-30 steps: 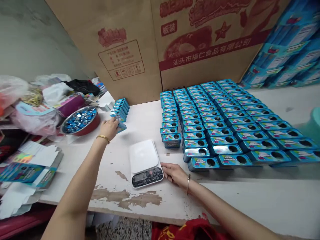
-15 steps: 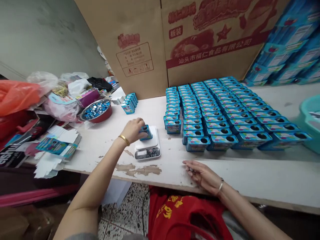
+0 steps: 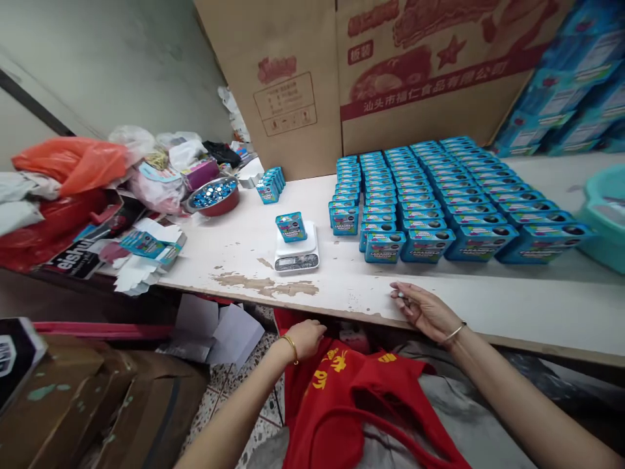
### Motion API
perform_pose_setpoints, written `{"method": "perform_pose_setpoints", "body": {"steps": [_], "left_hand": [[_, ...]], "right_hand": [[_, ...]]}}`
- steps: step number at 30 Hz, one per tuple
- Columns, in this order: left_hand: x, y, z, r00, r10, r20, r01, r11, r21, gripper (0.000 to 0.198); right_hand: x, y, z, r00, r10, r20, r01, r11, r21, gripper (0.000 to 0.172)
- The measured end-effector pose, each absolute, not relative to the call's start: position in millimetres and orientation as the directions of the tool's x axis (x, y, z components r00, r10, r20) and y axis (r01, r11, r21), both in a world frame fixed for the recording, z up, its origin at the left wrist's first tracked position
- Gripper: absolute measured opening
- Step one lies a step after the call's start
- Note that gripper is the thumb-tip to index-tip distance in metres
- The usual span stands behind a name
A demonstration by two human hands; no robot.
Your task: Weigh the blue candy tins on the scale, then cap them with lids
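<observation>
Fingers of the right hand (image 3: 430, 314) are half curled over the front of the worn white table (image 3: 336, 286), with a small pale bit showing at the tips; from where I stand I can't tell whether they grip it. Those of the left hand (image 3: 305, 339) are bent loosely together just below the table edge, over the red apron (image 3: 336, 397), and whether anything is in them I can't make out.

Well apart from both hands, a blue box lettered CARAMELO (image 3: 293, 229) stands upright on the white digital scale (image 3: 297, 258). Packed rows of matching blue boxes (image 3: 424, 249) fill the table to the right, and a short row of them (image 3: 268, 187) stands farther back on the left. Near that row is a red-sided bowl (image 3: 222, 207) of blue-and-silver wrapped sweets (image 3: 215, 191). Behind, a large printed cardboard carton (image 3: 303, 153) rises, with a turquoise basin (image 3: 605, 238) at far right.
</observation>
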State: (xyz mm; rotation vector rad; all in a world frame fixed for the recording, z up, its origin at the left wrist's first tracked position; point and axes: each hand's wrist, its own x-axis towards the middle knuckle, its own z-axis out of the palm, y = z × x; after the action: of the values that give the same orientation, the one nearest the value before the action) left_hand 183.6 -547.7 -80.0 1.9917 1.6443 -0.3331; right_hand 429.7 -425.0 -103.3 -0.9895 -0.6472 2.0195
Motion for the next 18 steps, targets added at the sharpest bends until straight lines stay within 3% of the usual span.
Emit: {"method": "perform_pose_setpoints", "body": {"steps": [12,18], "left_hand": [[194,-564,-102,0.034,0.91,-0.414,0.968,0.072,0.239,0.028],[198,-564,-117,0.102,0.877,-0.469,0.938,0.073,0.34,0.027]], "right_hand": [[435,-427,-107,-0.442,0.794,-0.417,-0.405,-0.591,-0.697,0.027],[436,-425,-105,-0.445,0.786,-0.429,-0.421,-0.607,-0.674,0.027]]}}
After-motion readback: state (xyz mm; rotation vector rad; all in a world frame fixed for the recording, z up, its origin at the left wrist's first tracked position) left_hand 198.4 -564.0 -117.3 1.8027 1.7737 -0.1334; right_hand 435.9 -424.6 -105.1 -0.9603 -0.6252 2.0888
